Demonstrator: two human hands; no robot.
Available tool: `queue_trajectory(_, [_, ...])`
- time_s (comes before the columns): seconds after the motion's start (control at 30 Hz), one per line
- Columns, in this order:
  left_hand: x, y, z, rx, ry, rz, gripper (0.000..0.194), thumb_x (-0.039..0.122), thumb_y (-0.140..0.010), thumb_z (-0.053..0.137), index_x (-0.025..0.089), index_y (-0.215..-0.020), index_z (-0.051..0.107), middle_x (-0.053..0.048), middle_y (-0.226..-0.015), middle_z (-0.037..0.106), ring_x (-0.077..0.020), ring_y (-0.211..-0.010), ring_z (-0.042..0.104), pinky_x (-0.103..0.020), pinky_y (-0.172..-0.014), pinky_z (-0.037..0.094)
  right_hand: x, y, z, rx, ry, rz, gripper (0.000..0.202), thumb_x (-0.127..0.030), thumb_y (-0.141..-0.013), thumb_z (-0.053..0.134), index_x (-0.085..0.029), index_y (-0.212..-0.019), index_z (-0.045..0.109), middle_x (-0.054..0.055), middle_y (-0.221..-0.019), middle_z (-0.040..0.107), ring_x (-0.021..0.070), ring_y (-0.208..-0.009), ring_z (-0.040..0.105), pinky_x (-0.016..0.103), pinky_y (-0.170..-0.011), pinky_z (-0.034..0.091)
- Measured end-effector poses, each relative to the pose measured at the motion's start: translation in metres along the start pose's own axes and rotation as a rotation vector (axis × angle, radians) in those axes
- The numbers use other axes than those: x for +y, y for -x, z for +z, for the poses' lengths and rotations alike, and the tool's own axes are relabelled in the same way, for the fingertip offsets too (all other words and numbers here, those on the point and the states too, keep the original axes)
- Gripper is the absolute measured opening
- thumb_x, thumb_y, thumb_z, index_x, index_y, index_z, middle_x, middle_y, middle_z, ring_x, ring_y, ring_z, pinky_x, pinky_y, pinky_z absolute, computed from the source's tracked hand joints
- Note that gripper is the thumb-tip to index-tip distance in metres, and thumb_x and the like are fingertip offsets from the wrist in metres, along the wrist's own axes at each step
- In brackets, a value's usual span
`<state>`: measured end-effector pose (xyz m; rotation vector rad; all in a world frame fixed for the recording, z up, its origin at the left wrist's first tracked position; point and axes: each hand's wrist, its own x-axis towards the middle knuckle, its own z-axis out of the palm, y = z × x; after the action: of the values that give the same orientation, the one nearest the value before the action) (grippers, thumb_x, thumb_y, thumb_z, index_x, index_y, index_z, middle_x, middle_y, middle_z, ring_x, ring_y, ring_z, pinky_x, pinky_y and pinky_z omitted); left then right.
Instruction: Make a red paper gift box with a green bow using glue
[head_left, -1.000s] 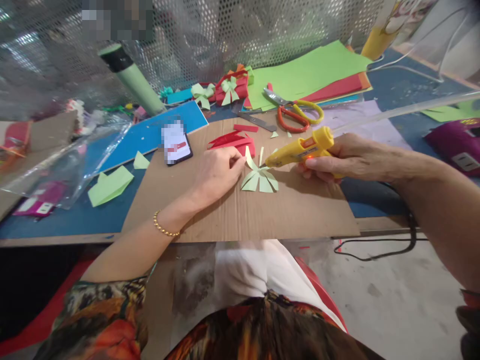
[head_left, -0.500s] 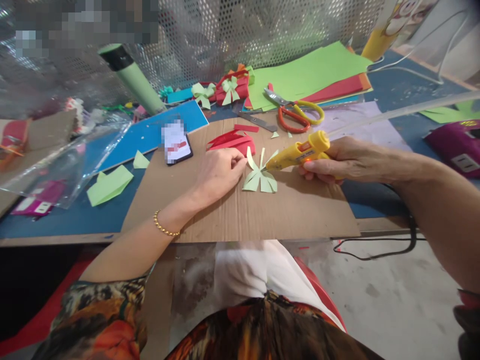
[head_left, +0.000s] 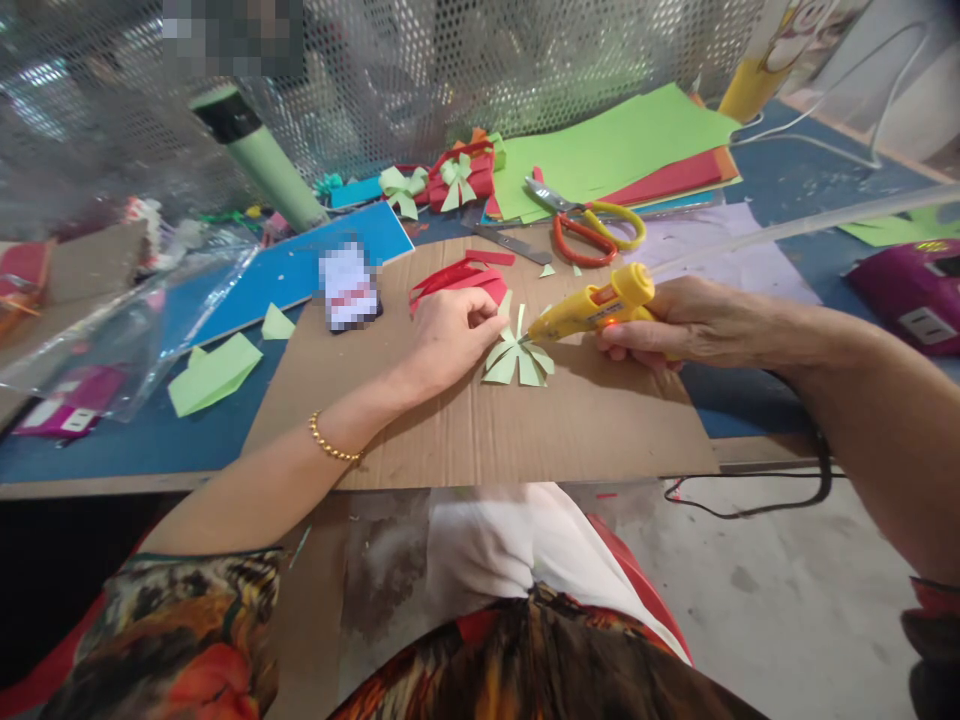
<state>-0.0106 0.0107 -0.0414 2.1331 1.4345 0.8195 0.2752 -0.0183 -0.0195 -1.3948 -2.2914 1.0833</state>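
A pale green paper cutout [head_left: 517,364] with several splayed strips lies on the sheet of cardboard [head_left: 420,440]. My left hand [head_left: 454,335] rests at its left side, thumb and fingers closed on an upper-left strip. In my right hand [head_left: 660,325] is a yellow hot glue gun [head_left: 592,308], with a small orange light glowing near the grip. The glue gun's nozzle points down-left and meets the cutout's middle. Behind my left hand lie folded red paper pieces [head_left: 457,280].
Scissors [head_left: 589,222] with red and yellow handles lie behind the glue gun, near green sheets [head_left: 622,150]. A phone [head_left: 350,288] is left of my hand. Red paper pieces with green bows [head_left: 457,180] stand at the back. A green bottle [head_left: 262,160] leans back left.
My left hand has shifted slightly right, and its fingertips now cover part of the cutout's upper-left strip. The glue gun stays at the cutout's middle.
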Motion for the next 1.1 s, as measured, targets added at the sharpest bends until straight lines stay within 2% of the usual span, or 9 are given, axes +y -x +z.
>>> queue_trajectory(0.17, [-0.002, 0.002, -0.002, -0.029, 0.05, 0.074, 0.018, 0.021, -0.09, 0.071, 0.019, -0.072, 0.07, 0.0, -0.072, 0.071, -0.0153, -0.069, 0.059, -0.031, -0.067, 0.046, 0.001, -0.001, 0.0, 0.002, 0.003, -0.01, 0.086, -0.105, -0.084, 0.048, -0.023, -0.062, 0.061, 0.003, -0.054, 0.06, 0.0109, -0.048, 0.052, 0.03, -0.046, 0.042])
queue_trajectory(0.33, [-0.005, 0.008, -0.005, 0.0, -0.03, 0.173, 0.017, 0.021, -0.091, 0.072, 0.019, -0.074, 0.072, 0.0, -0.076, 0.072, -0.0149, -0.07, 0.059, -0.031, -0.069, 0.046, 0.0, 0.0, 0.0, 0.011, 0.002, -0.003, 0.09, -0.109, -0.081, 0.046, -0.023, -0.061, 0.062, 0.002, -0.053, 0.059, 0.0105, -0.048, 0.052, 0.03, -0.048, 0.041])
queue_trajectory(0.47, [-0.007, 0.011, -0.003, 0.029, -0.095, 0.266, 0.025, 0.022, -0.095, 0.071, 0.02, -0.07, 0.07, -0.001, -0.073, 0.069, -0.0152, -0.068, 0.058, -0.032, -0.067, 0.042, -0.002, 0.001, -0.001, 0.022, 0.008, 0.006, 0.092, -0.111, -0.078, 0.047, -0.022, -0.059, 0.061, 0.0, -0.052, 0.057, 0.0103, -0.048, 0.051, 0.029, -0.049, 0.04])
queue_trajectory(0.73, [-0.011, 0.013, -0.006, 0.032, -0.141, 0.306, 0.034, 0.028, -0.102, 0.066, 0.021, -0.069, 0.07, -0.002, -0.077, 0.071, -0.0174, -0.074, 0.062, -0.034, -0.071, 0.045, -0.002, 0.001, -0.002, -0.001, 0.002, 0.007, 0.088, -0.106, -0.083, 0.05, -0.022, -0.061, 0.06, 0.001, -0.054, 0.057, 0.0108, -0.049, 0.051, 0.03, -0.049, 0.04])
queue_trajectory(0.93, [-0.007, 0.017, -0.01, 0.04, -0.139, 0.324, 0.016, 0.023, -0.101, 0.069, 0.022, -0.09, 0.082, -0.002, -0.085, 0.077, -0.0177, -0.077, 0.066, -0.033, -0.075, 0.053, -0.005, 0.001, -0.001, 0.01, -0.004, 0.033, 0.089, -0.109, -0.079, 0.051, -0.022, -0.06, 0.061, 0.002, -0.054, 0.059, 0.0114, -0.048, 0.052, 0.031, -0.05, 0.042])
queue_trajectory(1.1, [-0.009, 0.016, -0.006, 0.063, -0.204, 0.454, 0.02, 0.026, -0.107, 0.066, 0.022, -0.1, 0.085, -0.005, -0.094, 0.082, -0.0193, -0.086, 0.073, -0.033, -0.081, 0.055, -0.004, 0.002, -0.001, 0.0, -0.002, 0.016, 0.091, -0.109, -0.08, 0.048, -0.022, -0.057, 0.06, 0.003, -0.053, 0.06, 0.0108, -0.049, 0.052, 0.031, -0.052, 0.042])
